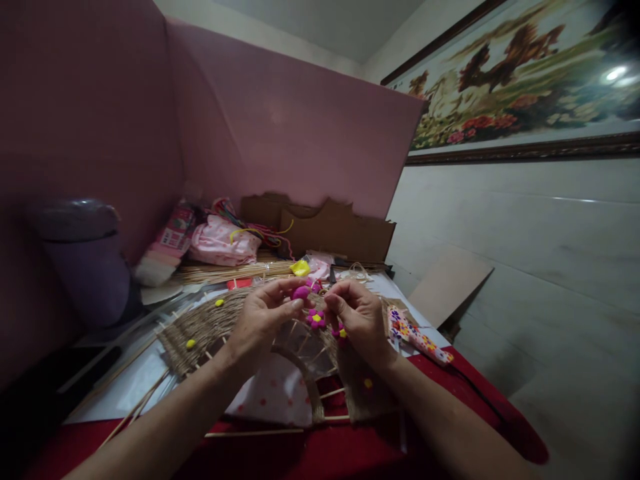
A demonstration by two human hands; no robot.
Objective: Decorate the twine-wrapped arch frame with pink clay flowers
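My left hand (273, 310) pinches a magenta lump of modelling clay (301, 293) between thumb and fingertips. Beside it, my right hand (357, 317) is closed in a pinch, and what its fingertips hold is too small to make out. Under both hands lies a fan-shaped frame woven with brown twine (200, 327) over thin sticks. Magenta flowers with yellow centres, such as this clay flower (316, 319), sit on the weave near my right hand. Yellow dots, one a clay dot (219, 303), are on its left part.
A yellow clay lump (300, 268) lies behind the hands. Farther back are a pink spotted bag (225, 240), coloured cords and torn cardboard (340, 230). A purple container (85, 260) stands left. At right, a flower-patterned glue gun (417, 337) rests on the red tablecloth (480, 380).
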